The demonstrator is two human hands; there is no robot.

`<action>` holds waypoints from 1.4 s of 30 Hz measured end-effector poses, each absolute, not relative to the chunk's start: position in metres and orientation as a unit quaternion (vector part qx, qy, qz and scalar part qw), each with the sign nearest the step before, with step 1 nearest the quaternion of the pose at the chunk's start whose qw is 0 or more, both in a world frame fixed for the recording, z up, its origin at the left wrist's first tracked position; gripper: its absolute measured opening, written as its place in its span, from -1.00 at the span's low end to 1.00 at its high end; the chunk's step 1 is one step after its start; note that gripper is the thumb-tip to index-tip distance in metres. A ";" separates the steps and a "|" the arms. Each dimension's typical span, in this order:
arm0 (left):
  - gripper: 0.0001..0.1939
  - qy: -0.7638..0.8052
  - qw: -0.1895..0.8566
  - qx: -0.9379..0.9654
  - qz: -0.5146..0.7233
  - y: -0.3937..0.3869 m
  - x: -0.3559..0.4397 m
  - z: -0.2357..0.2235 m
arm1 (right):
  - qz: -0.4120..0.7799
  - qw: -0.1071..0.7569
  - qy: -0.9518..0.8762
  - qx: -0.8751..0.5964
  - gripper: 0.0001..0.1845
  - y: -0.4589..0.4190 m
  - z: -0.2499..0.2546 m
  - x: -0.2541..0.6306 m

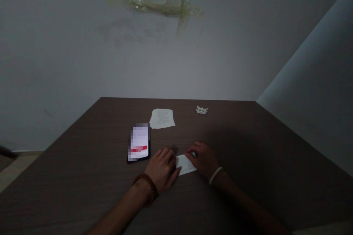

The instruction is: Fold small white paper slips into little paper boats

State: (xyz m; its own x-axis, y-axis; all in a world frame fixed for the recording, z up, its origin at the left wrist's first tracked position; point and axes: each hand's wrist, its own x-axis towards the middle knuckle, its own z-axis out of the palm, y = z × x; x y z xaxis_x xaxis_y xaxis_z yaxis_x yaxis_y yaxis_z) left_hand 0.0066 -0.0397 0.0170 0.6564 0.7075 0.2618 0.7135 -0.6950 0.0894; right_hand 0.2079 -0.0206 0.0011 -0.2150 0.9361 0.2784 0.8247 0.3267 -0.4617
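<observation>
A small white sheet of paper point(185, 165) with lines of print lies on the brown table between my two hands. My left hand point(163, 169) rests at its left edge, palm down, with the thumb apart from the fingers and touching the sheet. A dark beaded bracelet is on that wrist. My right hand point(202, 158) covers the right end of the sheet, with thumb and forefinger pinched together at its upper edge. A pale bracelet circles the right wrist. Part of the paper is hidden under the hands.
A smartphone point(140, 143) with a lit screen lies left of my left hand. Beyond it is a stack of printed paper sheets point(162, 118). Folded paper boats point(202, 110) stand toward the back right. The table point(91, 136) meets a grey wall point(176, 66).
</observation>
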 end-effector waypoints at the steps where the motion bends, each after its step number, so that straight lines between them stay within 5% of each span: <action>1: -0.77 -0.382 0.004 -0.913 -0.142 -0.040 0.005 0.017 | 0.105 0.259 -0.773 -0.570 -0.90 -0.019 0.000 0.209; 23: -0.81 -0.357 -0.004 -0.921 -0.153 -0.039 0.004 0.015 | 0.048 0.270 -0.748 -0.604 -0.74 -0.026 0.001 0.192; 42: -0.85 -0.354 -0.017 -0.921 -0.162 -0.037 0.003 0.015 | 0.065 0.282 -0.728 -0.622 -0.87 -0.011 -0.007 0.219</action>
